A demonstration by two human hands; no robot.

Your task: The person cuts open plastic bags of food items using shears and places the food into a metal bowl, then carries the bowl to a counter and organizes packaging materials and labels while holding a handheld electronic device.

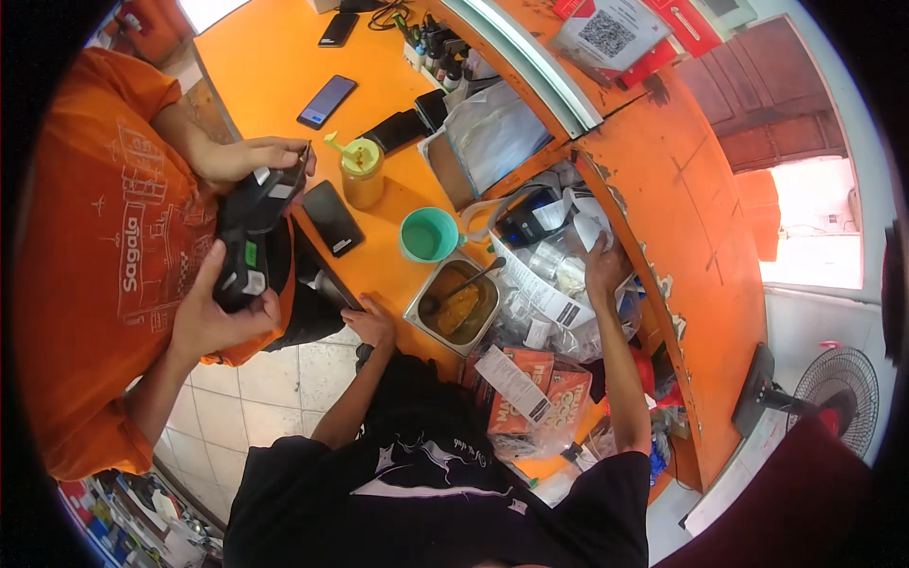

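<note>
My left hand [372,323] rests on the edge of the orange table [407,355], its fingers stretched out and holding nothing. On the right, my right hand [606,272] reaches over a pile of papers and clear plastic bags, its fingers closed at a white paper slip [588,230]. Just left of that slip sits a black receipt printer [527,218] with small blue lights. Long printed receipts [542,292] lie across the bags below it. Between my hands stands a steel food pan [417,315] with brown sauce, a piece of food and a dark ladle [473,276].
A turquoise mug [404,248], a yellow-lidded jar [362,186] and several phones [333,219] stand or lie nearby. Orange-printed packages [566,398] lie near my body. At left, a person in an orange shirt [95,256] holds a black handheld terminal [248,270]. A raised counter [686,208] borders the right.
</note>
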